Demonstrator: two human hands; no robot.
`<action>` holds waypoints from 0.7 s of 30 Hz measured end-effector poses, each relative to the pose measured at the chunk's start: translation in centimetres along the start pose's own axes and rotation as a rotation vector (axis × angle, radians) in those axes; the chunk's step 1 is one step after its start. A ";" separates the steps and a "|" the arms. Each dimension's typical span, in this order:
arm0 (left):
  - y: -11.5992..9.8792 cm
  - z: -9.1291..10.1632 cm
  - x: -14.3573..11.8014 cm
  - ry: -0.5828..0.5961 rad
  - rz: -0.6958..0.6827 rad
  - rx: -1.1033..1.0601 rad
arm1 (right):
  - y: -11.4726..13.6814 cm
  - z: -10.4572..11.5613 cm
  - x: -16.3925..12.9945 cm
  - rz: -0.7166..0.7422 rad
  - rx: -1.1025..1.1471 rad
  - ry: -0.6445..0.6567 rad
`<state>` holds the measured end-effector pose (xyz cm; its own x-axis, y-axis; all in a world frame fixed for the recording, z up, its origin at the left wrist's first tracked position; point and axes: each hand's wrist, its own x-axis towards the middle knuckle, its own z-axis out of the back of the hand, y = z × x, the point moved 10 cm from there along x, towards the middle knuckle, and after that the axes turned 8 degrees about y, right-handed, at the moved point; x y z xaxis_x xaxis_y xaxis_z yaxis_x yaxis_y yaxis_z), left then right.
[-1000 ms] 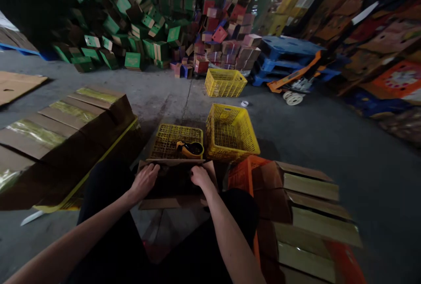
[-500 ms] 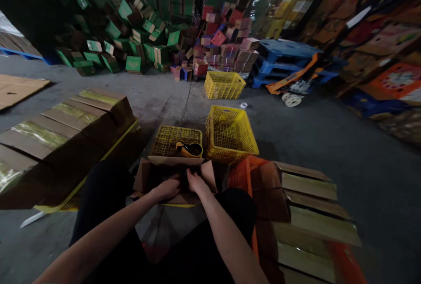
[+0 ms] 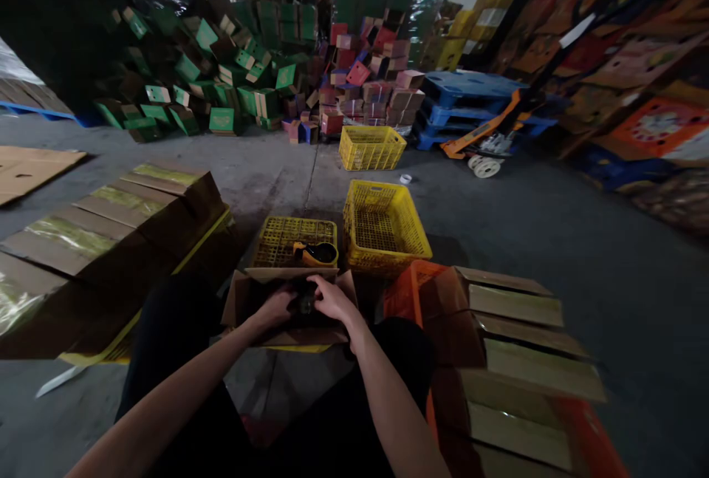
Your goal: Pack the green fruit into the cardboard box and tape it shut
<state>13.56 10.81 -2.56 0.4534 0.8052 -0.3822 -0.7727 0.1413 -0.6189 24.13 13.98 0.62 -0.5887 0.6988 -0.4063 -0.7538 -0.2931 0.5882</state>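
Observation:
Between my knees stands a cardboard box (image 3: 237, 299) with its flaps raised. Its inside is very dark, and a small greyish shape (image 3: 306, 305) shows faintly between my hands. My left hand (image 3: 278, 306) reaches down into the left half of the box, its fingertips lost in shadow. Over the right half is my right hand (image 3: 331, 298), with its fingers parted and nothing visible between them. An orange-and-black tape dispenser (image 3: 317, 253) lies just beyond the box, on an upturned yellow crate (image 3: 271, 236).
Taped cartons (image 3: 77, 238) fill a yellow crate at my left; more cartons (image 3: 523, 312) sit in an orange crate (image 3: 416, 282) at my right. Ahead are two yellow crates (image 3: 413, 223), a tape roll (image 3: 406, 179), an orange pallet jack (image 3: 487, 140) and heaped green boxes (image 3: 221, 120).
My right hand has lifted a little and its fingers have spread. My left hand has shifted slightly left inside the box. The view has tilted up slightly.

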 end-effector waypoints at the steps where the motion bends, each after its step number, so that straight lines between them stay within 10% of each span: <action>1: -0.4 0.0 -0.4 0.002 -0.014 -0.039 | 0.2 0.3 -0.2 0.032 0.025 0.003; 7: -1.7 0.4 -3.0 0.000 -0.157 -0.702 | 1.5 1.0 -1.2 0.196 0.521 0.011; 11: 0.3 1.8 -2.6 -0.198 -0.085 -0.649 | 0.9 0.7 -1.6 0.113 0.866 0.002; 21: -0.4 3.1 -3.3 -0.360 -0.122 -0.720 | -0.3 2.3 -1.5 0.099 0.888 -0.195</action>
<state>11.02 9.91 1.10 0.2508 0.9611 -0.1159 -0.1968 -0.0666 -0.9782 25.91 14.54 2.60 -0.5180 0.8188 -0.2476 -0.1536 0.1957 0.9685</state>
